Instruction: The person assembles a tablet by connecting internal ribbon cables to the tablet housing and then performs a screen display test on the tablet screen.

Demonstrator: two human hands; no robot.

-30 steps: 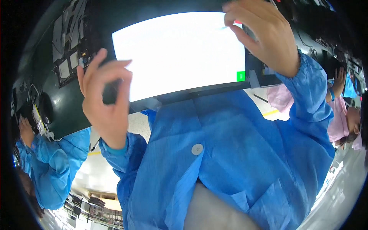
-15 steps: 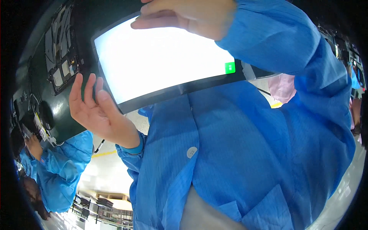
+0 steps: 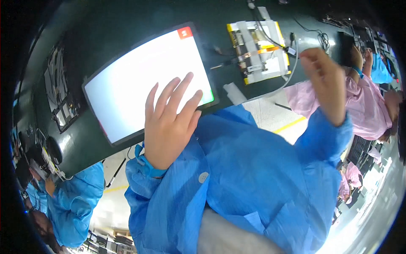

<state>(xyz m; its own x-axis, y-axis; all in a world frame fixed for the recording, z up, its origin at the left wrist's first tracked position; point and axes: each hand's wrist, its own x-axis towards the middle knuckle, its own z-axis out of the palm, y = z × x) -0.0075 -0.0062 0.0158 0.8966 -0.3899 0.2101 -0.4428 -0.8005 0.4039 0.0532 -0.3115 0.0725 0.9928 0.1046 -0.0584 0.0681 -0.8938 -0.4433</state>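
A flat display panel (image 3: 127,84) with a black border lies on the dark bench, its screen lit white. Red and green patches show at its right corners. My left hand (image 3: 169,118) is over the panel's near right part, palm down with fingers spread and holding nothing; whether the fingertips touch the glass is unclear. To the right, my right hand (image 3: 327,82) is raised at the bench's near edge, beside a white cable (image 3: 294,63). Its fingers look bent but are smeared by motion, so I cannot tell whether they hold anything.
Right of the panel lies an electronic assembly (image 3: 260,53) with yellow edges, grey tape strips and cables. An opened device with exposed parts (image 3: 61,91) is at the left. Co-workers in a blue sleeve (image 3: 78,199) and a pink garment (image 3: 359,106) are at either side.
My right hand has left the panel and swung right. My left hand has turned from palm up beside the panel to palm down over it. A red patch now shows on the screen.
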